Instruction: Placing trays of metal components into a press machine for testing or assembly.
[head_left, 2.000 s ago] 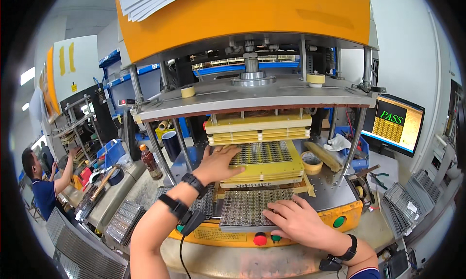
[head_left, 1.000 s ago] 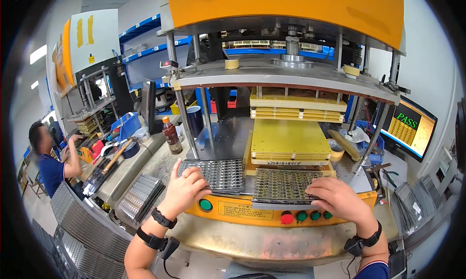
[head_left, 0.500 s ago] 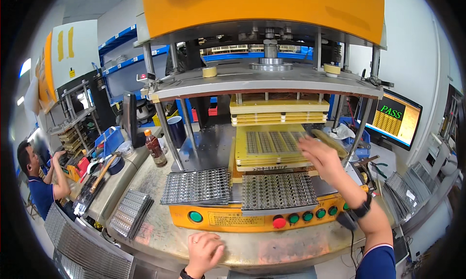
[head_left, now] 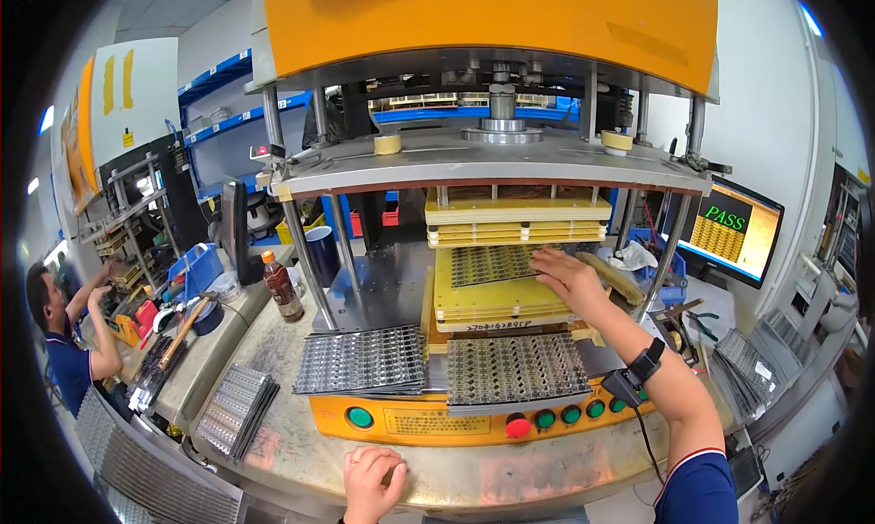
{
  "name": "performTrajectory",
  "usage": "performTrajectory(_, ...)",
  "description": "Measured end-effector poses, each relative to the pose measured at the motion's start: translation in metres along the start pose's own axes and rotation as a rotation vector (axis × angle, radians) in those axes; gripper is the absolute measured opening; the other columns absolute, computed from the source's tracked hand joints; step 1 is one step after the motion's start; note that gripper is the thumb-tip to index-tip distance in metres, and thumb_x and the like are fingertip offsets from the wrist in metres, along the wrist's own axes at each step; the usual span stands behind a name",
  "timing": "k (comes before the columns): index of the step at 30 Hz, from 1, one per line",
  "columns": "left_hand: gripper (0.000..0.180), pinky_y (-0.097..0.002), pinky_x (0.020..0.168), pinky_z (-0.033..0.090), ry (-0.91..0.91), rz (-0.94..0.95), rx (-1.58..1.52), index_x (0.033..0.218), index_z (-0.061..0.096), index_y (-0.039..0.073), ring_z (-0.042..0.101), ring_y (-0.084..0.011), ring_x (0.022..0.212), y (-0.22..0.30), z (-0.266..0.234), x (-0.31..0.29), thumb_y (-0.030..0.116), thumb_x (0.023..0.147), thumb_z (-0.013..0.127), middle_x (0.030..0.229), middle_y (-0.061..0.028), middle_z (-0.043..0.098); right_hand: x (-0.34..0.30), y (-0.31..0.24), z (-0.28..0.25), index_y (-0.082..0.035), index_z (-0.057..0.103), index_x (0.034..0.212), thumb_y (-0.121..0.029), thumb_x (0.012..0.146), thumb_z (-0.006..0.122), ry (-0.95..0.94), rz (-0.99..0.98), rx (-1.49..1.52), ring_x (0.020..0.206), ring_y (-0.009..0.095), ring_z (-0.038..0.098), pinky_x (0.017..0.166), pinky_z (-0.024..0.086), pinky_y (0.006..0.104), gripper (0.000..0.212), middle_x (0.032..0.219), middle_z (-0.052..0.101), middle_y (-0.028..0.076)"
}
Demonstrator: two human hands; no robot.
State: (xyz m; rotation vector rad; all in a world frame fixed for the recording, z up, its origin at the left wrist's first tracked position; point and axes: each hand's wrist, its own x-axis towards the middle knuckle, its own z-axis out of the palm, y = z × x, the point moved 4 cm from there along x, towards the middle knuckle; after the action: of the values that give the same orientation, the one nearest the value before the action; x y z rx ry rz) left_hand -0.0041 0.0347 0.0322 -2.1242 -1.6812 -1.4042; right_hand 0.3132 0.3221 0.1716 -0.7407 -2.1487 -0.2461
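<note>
My right hand [head_left: 571, 279] reaches into the press, its fingers closed on the right edge of a thin circuit board panel [head_left: 492, 265]. That panel is tilted up over the back of the yellow fixture block [head_left: 497, 307]. Above it hangs the upper yellow plate stack [head_left: 518, 225]. My left hand [head_left: 374, 480] rests by the bench's front edge, fingers loosely bent, thumb apart, holding nothing. In front of the fixture lie two stacks of metallic-looking panels, a left stack [head_left: 360, 360] and a right stack [head_left: 518, 369].
Press columns, such as the right one [head_left: 670, 251], flank the opening. Buttons, including a red one [head_left: 518, 425], line the front. A brown bottle [head_left: 282, 287] and another panel stack [head_left: 239, 407] stand left. At right are a monitor [head_left: 732, 223] and a brush [head_left: 612, 278]. A co-worker [head_left: 68, 337] works far left.
My right hand has moved left onto the panel, and the panel has tilted up from the fixture. My left hand has shifted slightly down and left. The view has moved a little.
</note>
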Motion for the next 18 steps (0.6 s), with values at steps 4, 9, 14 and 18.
performTrajectory(4,0.004,-0.0374,0.083,0.04,0.001,0.004,0.02,0.08,0.067,0.011,0.062,-0.0236,0.09,0.0004,0.0004,0.0014,0.012,0.081,0.071,0.09,-0.0008,0.069,0.001,-0.0003,-0.0001,-0.007,0.071,0.119,-0.018,0.091,0.069,-0.017,-0.002,-0.006,0.128,0.031,0.057,0.103,0.051,0.0418,0.031,0.128,0.067,0.012)
performTrajectory(9,0.004,-0.0372,0.083,0.04,0.014,0.02,0.031,0.08,0.067,0.011,0.062,-0.0237,0.09,0.0012,-0.0006,0.001,0.011,0.081,0.071,0.091,-0.0009,0.069,0.0018,-0.0001,0.0004,-0.006,0.071,0.119,-0.017,0.092,0.068,-0.046,0.01,0.005,0.13,0.032,0.056,0.104,0.049,0.042,0.029,0.128,0.067,0.013)
performTrajectory(14,0.005,-0.0367,0.081,0.041,0.007,0.001,0.024,0.079,0.066,0.01,0.062,-0.025,0.088,0.0018,-0.0017,-0.0003,0.011,0.081,0.071,0.088,-0.0022,0.068,0.0019,0.0006,-0.0003,-0.009,0.072,0.118,-0.025,0.094,0.065,-0.104,-0.009,-0.056,0.125,0.03,0.059,0.098,0.053,0.0416,0.03,0.128,0.067,0.011)
performTrajectory(18,0.008,-0.0446,0.086,0.045,-0.002,0.051,0.021,0.089,0.067,0.006,0.06,-0.0316,0.092,-0.003,0.0001,-0.0034,0.013,0.087,0.071,0.093,-0.0106,0.068,0.005,0.0044,0.0033,-0.011,0.072,0.118,-0.027,0.095,0.064,-0.178,0.06,-0.035,0.123,0.031,0.06,0.097,0.053,0.0417,0.03,0.128,0.067,0.01)
